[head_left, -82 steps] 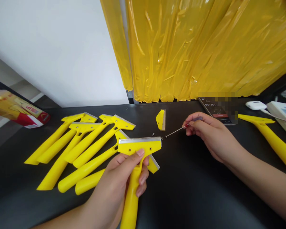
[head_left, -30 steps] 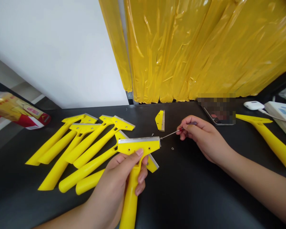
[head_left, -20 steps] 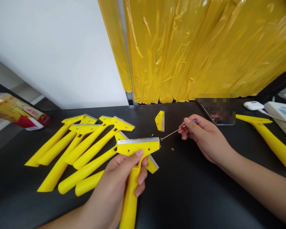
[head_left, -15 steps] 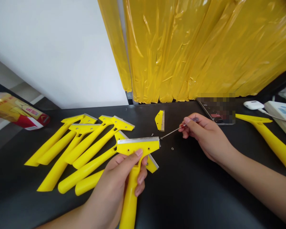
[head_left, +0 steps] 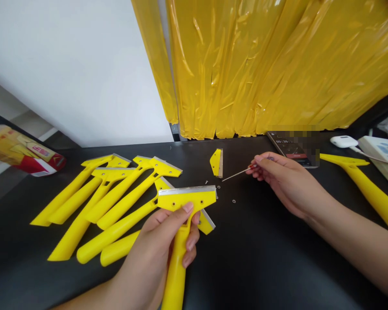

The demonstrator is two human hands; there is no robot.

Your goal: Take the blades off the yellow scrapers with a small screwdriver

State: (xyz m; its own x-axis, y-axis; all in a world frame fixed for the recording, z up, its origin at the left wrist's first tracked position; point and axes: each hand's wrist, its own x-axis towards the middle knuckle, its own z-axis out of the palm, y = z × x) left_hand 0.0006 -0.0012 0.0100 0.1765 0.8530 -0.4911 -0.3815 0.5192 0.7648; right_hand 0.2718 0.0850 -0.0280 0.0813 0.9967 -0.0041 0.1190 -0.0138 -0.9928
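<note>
My left hand is closed round the neck of a yellow scraper, blade edge facing away, two small holes showing in its head. My right hand pinches a thin screwdriver, whose handle is mostly hidden by the fingers. The driver's tip points left, just beyond a small ring-like nut or washer. Close by lie a small screw and a second small ring. Behind them is a loose yellow cover plate with a metal blade along its right side.
Several yellow scrapers lie overlapping on the black table at left. Another scraper rests at far right, near a phone, a white earbud case and a power strip. A red-and-yellow package stands at left.
My right hand has drawn the screwdriver slightly right and away, so its tip has left the small ring by the scraper head. My left hand holds the scraper almost unmoved.
</note>
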